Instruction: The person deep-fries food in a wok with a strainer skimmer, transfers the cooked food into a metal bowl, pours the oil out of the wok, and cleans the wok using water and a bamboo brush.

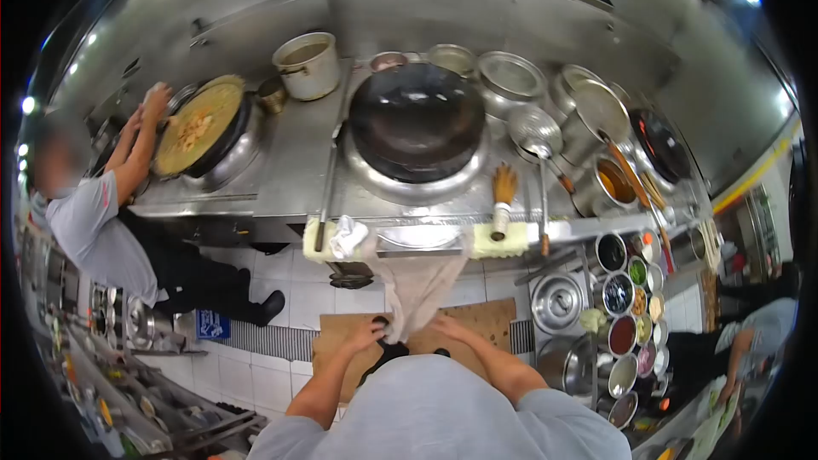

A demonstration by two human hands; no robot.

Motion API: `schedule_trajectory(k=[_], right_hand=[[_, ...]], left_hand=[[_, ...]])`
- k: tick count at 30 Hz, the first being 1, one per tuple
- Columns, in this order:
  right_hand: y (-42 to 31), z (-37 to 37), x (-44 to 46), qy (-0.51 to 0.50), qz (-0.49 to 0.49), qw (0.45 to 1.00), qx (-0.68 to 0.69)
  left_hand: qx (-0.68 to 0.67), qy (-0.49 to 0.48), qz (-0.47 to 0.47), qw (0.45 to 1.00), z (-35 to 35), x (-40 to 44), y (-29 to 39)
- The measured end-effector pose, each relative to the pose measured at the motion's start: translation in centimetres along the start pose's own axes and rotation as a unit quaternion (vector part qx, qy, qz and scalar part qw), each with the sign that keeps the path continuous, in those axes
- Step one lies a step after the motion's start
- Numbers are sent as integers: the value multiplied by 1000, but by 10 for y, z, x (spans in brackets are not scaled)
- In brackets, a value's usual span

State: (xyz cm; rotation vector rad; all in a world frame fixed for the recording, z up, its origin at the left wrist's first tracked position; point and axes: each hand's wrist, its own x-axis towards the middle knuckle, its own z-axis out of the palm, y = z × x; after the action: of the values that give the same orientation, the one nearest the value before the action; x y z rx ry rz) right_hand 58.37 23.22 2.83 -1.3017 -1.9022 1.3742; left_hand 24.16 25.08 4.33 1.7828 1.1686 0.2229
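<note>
A long pale cloth (415,285) hangs from the front edge of the stove counter, down in front of my body. At its lower left edge is my left hand (368,334), its fingers curled against the fabric beside something dark. My right hand (447,325) grips the opposite edge, with its fingertips partly hidden. Beyond the cloth, a large black wok (417,123) sits tilted on the burner ring, with nothing visible in it. A bamboo brush (504,200) and a crumpled white rag (348,237) lie along the counter's front edge.
At left, another person (111,221) works at a wok of yellowish food (200,126). A perforated strainer (535,129), a tall pot (308,66) and sauce pots surround my stove. Ingredient tubs (622,335) stand at right, near a second person (754,345). Cardboard (498,315) covers the floor.
</note>
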Motion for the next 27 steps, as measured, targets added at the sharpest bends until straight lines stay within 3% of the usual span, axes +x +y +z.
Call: schedule_trajectory(k=[1,2,3,4,6,7,8,9,11,12,13,14,16,18,20,22,24,27], right_hand=[[79,0,-37,-91,77,993,-15],[179,12,-79,-197,109,940,-257],[247,19,-117,-317,88,817,-473],[225,-11,-144,-322,104,830,-442],[138,-87,-200,-330,139,853,-379],[111,-98,-213,-268,232,874,-333],[89,-99,-214,-198,327,882,-277],[67,-104,-215,-144,387,877,-244],[38,-109,-200,-96,418,874,-229],[27,-110,-189,-81,419,875,-228],[17,-109,-176,-73,412,879,-230],[7,-109,-160,-71,400,883,-234],[-12,-110,-120,-71,367,894,-245],[-35,-111,-69,-78,325,905,-261],[-60,-112,-12,-88,275,918,-273],[8,-112,40,-136,193,951,-199],[-76,-119,84,-107,183,977,1],[-137,-135,133,-144,155,973,-91]], left_hand=[[-16,-2,-64,998,4,-29,-21],[-18,76,-108,991,17,-61,-48],[-93,92,-243,961,27,-93,-74],[-174,106,-369,907,39,-125,-101],[-159,117,-538,820,76,-165,-171],[81,40,-348,933,73,-189,-180],[320,-48,-120,939,72,-206,-185],[315,-41,-127,940,74,-210,-187],[231,139,17,963,72,-209,-192],[230,142,14,963,68,-201,-194],[42,176,-120,976,60,-188,-183],[-147,202,-247,936,51,-172,-172],[-323,303,-314,840,23,-139,-136],[-365,285,-277,842,-2,-100,-135],[-341,331,-293,830,-22,-66,-125],[-352,379,-269,813,-54,-55,-88],[-352,424,-242,798,-72,-59,-52],[-387,446,-255,766,-69,-75,-30]])
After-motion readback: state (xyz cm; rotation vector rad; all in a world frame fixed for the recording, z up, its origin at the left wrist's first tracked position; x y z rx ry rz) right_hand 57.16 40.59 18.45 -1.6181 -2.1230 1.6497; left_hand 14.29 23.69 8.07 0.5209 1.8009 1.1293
